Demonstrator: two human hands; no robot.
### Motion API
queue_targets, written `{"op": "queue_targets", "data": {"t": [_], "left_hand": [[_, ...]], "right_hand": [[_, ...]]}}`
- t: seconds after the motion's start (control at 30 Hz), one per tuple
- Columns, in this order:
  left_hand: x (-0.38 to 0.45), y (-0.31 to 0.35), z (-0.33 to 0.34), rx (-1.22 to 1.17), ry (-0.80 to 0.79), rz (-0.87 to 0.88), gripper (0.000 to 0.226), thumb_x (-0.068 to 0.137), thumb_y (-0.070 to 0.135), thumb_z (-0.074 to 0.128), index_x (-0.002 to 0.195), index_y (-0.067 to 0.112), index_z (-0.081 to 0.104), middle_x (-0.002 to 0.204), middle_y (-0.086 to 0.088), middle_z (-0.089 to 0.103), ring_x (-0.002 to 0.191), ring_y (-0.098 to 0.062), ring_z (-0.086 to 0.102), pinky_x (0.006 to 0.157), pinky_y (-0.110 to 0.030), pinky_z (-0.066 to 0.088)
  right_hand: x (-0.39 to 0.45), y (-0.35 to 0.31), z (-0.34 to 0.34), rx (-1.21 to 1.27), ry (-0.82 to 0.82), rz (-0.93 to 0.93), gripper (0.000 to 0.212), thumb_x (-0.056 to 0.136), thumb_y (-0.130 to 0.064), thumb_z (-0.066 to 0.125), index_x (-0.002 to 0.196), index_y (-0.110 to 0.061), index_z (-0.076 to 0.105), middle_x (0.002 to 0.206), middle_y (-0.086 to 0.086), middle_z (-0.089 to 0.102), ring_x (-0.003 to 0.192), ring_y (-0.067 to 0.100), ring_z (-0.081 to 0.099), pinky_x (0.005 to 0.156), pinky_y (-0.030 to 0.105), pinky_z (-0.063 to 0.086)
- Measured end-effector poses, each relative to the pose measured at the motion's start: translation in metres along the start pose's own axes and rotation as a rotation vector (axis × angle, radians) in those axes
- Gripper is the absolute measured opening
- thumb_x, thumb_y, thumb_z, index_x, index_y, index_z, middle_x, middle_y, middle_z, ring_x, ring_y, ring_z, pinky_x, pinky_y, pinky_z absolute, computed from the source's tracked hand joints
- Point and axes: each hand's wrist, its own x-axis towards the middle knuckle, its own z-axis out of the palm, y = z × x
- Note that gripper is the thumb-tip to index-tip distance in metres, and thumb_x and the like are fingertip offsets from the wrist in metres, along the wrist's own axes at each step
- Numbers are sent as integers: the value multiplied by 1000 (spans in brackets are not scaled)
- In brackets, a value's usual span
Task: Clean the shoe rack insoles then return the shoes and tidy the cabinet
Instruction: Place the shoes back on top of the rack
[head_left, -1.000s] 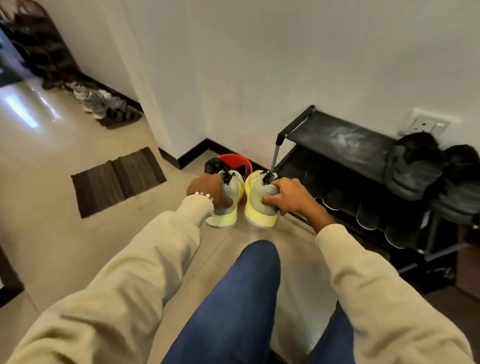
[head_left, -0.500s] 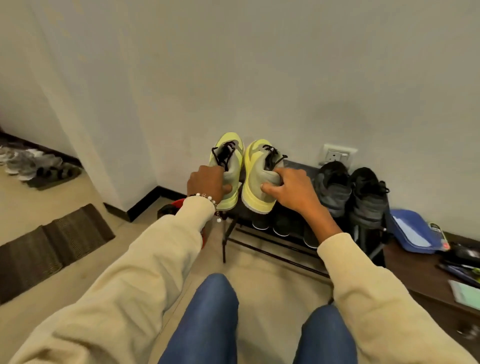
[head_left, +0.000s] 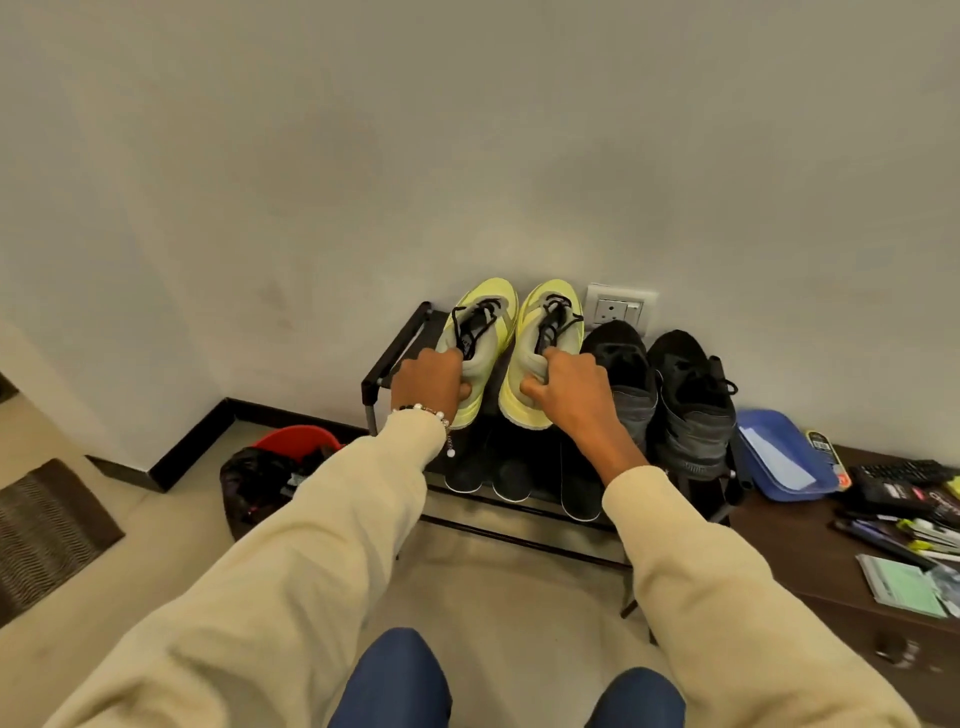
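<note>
Head view, and both hands are busy: the left hand (head_left: 428, 384) grips the heel of the left yellow sneaker (head_left: 480, 338), fingers curled round its grey collar, while the right hand (head_left: 566, 387) pinches the heel of the right yellow sneaker (head_left: 543, 343) the same way. Both shoes sit side by side, toes to the wall, on the top shelf of the black shoe rack (head_left: 397, 343), black laces loose. Just beside them on that shelf, a pair of black sneakers (head_left: 654, 389), knit-textured. Down on the lower shelf, flat dark insoles (head_left: 514, 475) with pale edges line up under the forearms. Left of the rack, a red bucket (head_left: 296, 439) with a crumpled black bag (head_left: 254, 483) against it. Right of the rack, a brown wooden bench (head_left: 810, 545) carries a shallow blue tray (head_left: 779, 457) holding white paper, plus scattered pens and booklets.
</note>
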Motion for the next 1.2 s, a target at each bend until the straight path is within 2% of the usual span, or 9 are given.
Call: {"op": "queue_targets", "data": {"t": [0.3, 0.4, 0.6, 0.83, 1.07, 1.2], "left_hand": [[15, 24, 25, -68, -25, -68, 28, 93, 30, 59, 111, 9, 56, 109, -17, 60, 99, -38, 59, 67, -35, 38], [20, 26, 30, -58, -22, -59, 27, 93, 30, 58, 111, 9, 56, 108, -16, 60, 98, -37, 59, 68, -35, 39], [31, 20, 23, -13, -62, 21, 28, 93, 27, 58, 116, 10, 57, 110, -17, 60, 99, -36, 60, 69, -34, 41], [40, 17, 15, -41, -176, 16, 48, 87, 35, 67, 127, 12, 53, 119, -18, 58, 108, -36, 57, 84, -39, 48], [17, 15, 9, -211, -214, -78, 71, 84, 37, 70, 139, 14, 31, 124, -22, 54, 111, -44, 55, 86, -48, 48], [-1, 19, -8, -209, -112, -31, 53, 89, 27, 63, 134, 11, 40, 122, -18, 58, 113, -37, 55, 91, -46, 50]], "right_hand": [[20, 7, 27, -88, -13, 8, 36, 86, -37, 56, 107, -8, 56, 101, 18, 62, 92, 37, 59, 69, 35, 42], [17, 9, 35, -89, -16, 24, 35, 86, -36, 57, 107, -8, 55, 102, 18, 61, 93, 38, 59, 66, 34, 38], [12, 11, 40, -61, -31, 55, 40, 87, -34, 56, 116, -8, 50, 107, 20, 60, 97, 41, 58, 69, 37, 42], [13, 11, 34, -36, -68, 66, 43, 89, -32, 54, 123, -8, 45, 110, 22, 59, 98, 41, 58, 77, 42, 48], [3, 10, 20, 143, -139, 143, 55, 89, -34, 62, 131, -8, 36, 119, 21, 53, 107, 38, 54, 87, 43, 46], [-8, 10, -2, 203, -167, 166, 54, 88, -29, 64, 130, -10, 37, 123, 21, 49, 109, 38, 53, 90, 42, 46]]}}
